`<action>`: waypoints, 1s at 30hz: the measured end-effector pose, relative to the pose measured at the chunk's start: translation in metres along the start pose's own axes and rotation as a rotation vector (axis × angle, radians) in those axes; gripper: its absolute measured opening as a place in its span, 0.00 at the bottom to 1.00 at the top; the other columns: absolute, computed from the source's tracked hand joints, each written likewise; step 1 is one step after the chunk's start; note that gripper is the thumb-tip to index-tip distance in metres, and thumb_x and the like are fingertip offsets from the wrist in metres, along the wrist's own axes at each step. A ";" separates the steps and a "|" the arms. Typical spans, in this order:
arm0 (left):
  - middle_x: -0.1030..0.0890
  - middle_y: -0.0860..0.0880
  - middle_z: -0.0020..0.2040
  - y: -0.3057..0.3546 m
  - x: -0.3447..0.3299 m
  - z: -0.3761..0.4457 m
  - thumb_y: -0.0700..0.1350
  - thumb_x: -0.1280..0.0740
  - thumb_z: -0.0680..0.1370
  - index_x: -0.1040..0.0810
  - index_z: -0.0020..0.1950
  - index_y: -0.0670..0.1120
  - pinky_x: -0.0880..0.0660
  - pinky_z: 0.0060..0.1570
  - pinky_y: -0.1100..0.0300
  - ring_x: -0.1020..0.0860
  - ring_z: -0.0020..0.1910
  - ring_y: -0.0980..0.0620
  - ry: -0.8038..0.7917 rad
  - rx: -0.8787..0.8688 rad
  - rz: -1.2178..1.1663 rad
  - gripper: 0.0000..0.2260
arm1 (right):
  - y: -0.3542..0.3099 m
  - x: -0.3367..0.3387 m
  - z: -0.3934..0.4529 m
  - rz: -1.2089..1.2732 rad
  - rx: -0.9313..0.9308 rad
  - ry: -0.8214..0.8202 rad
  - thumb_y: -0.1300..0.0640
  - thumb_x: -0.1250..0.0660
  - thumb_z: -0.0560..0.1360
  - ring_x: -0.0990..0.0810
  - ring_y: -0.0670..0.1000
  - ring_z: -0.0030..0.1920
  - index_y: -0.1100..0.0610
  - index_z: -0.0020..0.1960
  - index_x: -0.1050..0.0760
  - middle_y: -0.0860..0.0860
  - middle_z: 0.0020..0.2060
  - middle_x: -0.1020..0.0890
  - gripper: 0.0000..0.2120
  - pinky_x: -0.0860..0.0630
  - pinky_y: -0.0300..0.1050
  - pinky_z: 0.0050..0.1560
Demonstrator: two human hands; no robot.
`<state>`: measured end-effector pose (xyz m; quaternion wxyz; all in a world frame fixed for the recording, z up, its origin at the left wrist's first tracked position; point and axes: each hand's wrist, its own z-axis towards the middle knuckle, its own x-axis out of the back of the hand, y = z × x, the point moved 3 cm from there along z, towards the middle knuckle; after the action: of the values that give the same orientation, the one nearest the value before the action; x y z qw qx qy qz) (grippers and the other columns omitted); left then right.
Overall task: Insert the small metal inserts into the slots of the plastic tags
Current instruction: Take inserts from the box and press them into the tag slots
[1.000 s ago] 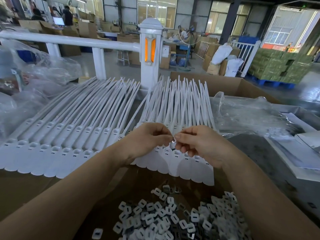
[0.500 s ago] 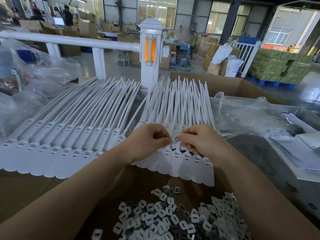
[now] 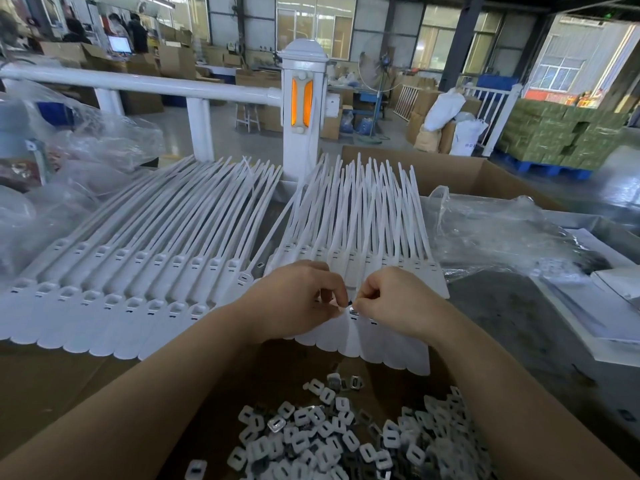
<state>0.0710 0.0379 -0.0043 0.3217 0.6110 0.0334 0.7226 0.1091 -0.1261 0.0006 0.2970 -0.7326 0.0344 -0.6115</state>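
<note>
Two fanned rows of white plastic tags lie on the cardboard: a left row [image 3: 114, 292] and a right row [image 3: 374, 237]. My left hand [image 3: 294, 303] and my right hand [image 3: 398, 303] meet over the near ends of the right row. A small metal insert [image 3: 351, 310] shows between the fingertips, pinched by my right hand at a tag's slot. My left hand's curled fingers press on the tags beside it. A heap of loose metal inserts [image 3: 346, 441] lies in the box in front of me.
Clear plastic bags sit at the left [image 3: 86, 147] and right [image 3: 502, 233]. A white railing post [image 3: 303, 109] stands behind the tags, an open cardboard box [image 3: 450, 174] behind the right row. White sheets [image 3: 606, 306] lie at the far right.
Both hands have shifted slightly lower and toward me along the right row, staying together at the tags' slot ends. The insert now sits at a tag nearer the row's front.
</note>
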 end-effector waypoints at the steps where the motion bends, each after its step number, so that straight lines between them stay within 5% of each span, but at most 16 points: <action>1: 0.25 0.60 0.44 0.001 0.000 0.000 0.49 0.28 0.76 0.19 0.51 0.60 0.24 0.47 0.61 0.26 0.45 0.64 -0.007 -0.013 0.017 0.06 | -0.001 0.000 0.000 0.001 -0.002 -0.004 0.56 0.32 0.78 0.18 0.48 0.37 0.55 0.41 0.19 0.50 0.37 0.17 0.07 0.25 0.38 0.34; 9: 0.26 0.56 0.47 0.004 0.000 -0.001 0.47 0.32 0.79 0.21 0.60 0.59 0.25 0.49 0.58 0.27 0.48 0.59 -0.052 -0.080 0.103 0.12 | 0.006 0.008 0.001 0.160 -0.061 -0.006 0.53 0.31 0.77 0.24 0.45 0.33 0.51 0.44 0.23 0.48 0.36 0.20 0.04 0.30 0.37 0.29; 14: 0.25 0.60 0.46 0.011 0.005 0.000 0.51 0.30 0.77 0.19 0.54 0.60 0.27 0.47 0.65 0.26 0.44 0.63 -0.062 -0.048 0.111 0.07 | 0.013 0.009 0.004 0.270 -0.104 0.003 0.54 0.31 0.78 0.23 0.45 0.29 0.52 0.45 0.23 0.50 0.35 0.19 0.04 0.28 0.38 0.28; 17: 0.21 0.59 0.42 0.026 0.006 -0.002 0.52 0.26 0.73 0.18 0.46 0.57 0.29 0.40 0.71 0.24 0.42 0.63 -0.261 -0.046 -0.064 0.03 | 0.015 0.009 0.005 0.309 -0.115 0.010 0.53 0.31 0.78 0.25 0.41 0.24 0.53 0.46 0.22 0.48 0.32 0.19 0.04 0.28 0.38 0.28; 21: 0.20 0.57 0.40 0.044 0.005 -0.007 0.54 0.23 0.70 0.18 0.44 0.53 0.28 0.35 0.68 0.23 0.37 0.61 -0.514 -0.029 -0.162 0.08 | 0.015 0.010 0.004 0.345 -0.119 0.003 0.53 0.31 0.78 0.24 0.41 0.24 0.54 0.45 0.21 0.46 0.28 0.19 0.06 0.29 0.37 0.27; 25: 0.24 0.62 0.35 0.050 0.000 -0.007 0.54 0.23 0.70 0.20 0.44 0.55 0.34 0.32 0.71 0.26 0.35 0.70 -0.546 -0.019 0.002 0.09 | 0.015 0.010 0.004 0.355 -0.111 0.007 0.53 0.31 0.78 0.25 0.40 0.23 0.54 0.45 0.21 0.46 0.27 0.20 0.06 0.30 0.35 0.25; 30: 0.24 0.59 0.34 0.052 -0.004 -0.006 0.52 0.25 0.72 0.22 0.41 0.55 0.33 0.32 0.70 0.26 0.32 0.67 -0.520 -0.013 0.042 0.07 | 0.015 0.009 0.004 0.343 -0.115 0.005 0.53 0.31 0.78 0.25 0.40 0.23 0.54 0.44 0.21 0.46 0.28 0.19 0.06 0.29 0.36 0.26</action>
<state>0.0440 -0.0033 0.0136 0.3082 0.7747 -0.0678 0.5480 0.1199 -0.1405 0.0005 0.3546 -0.7301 0.1946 -0.5507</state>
